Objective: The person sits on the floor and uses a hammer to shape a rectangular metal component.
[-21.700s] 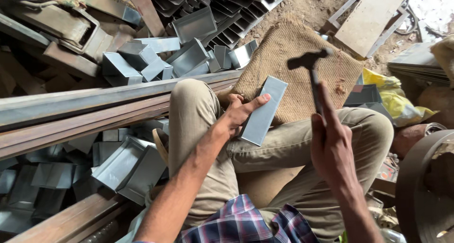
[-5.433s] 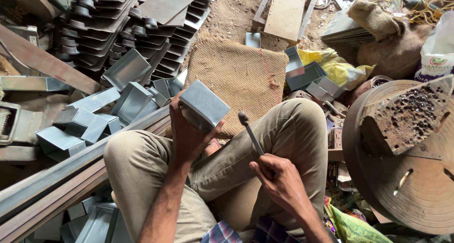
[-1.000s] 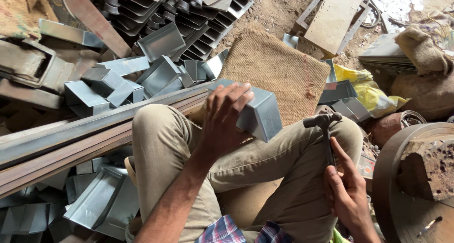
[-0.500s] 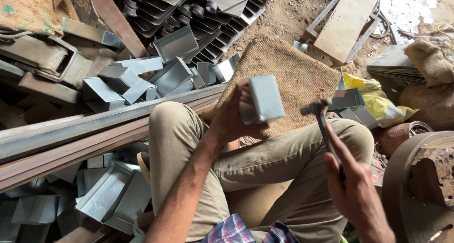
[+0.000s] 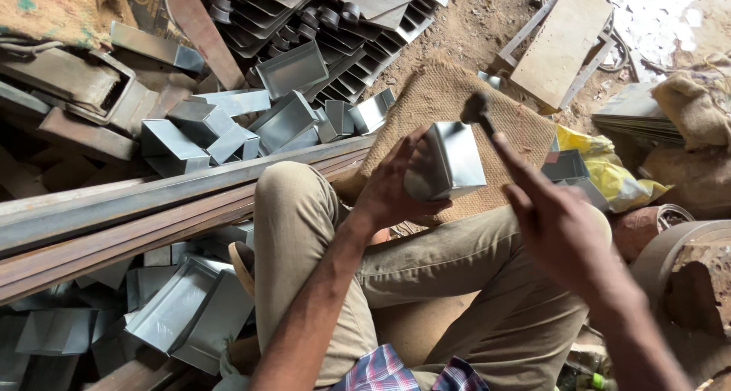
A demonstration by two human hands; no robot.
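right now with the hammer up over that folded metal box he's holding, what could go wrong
1. The left hand grips the sheet-metal box directly, fingers close to where the hammer head hovers; a slightly off blow could hit the fingers.
2. The box is held in the air above the knees, not braced on the steel rails, so a strike may twist it out of the grip.
3. Bare hands on cut sheet edges risk cuts; the right hand looks motion-blurred, so aim is hard to judge.

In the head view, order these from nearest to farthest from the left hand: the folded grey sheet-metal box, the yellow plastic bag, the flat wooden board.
1. Folded grey sheet-metal box: held in the left hand.
2. Yellow plastic bag: right, on the ground.
3. Flat wooden board: upper right.
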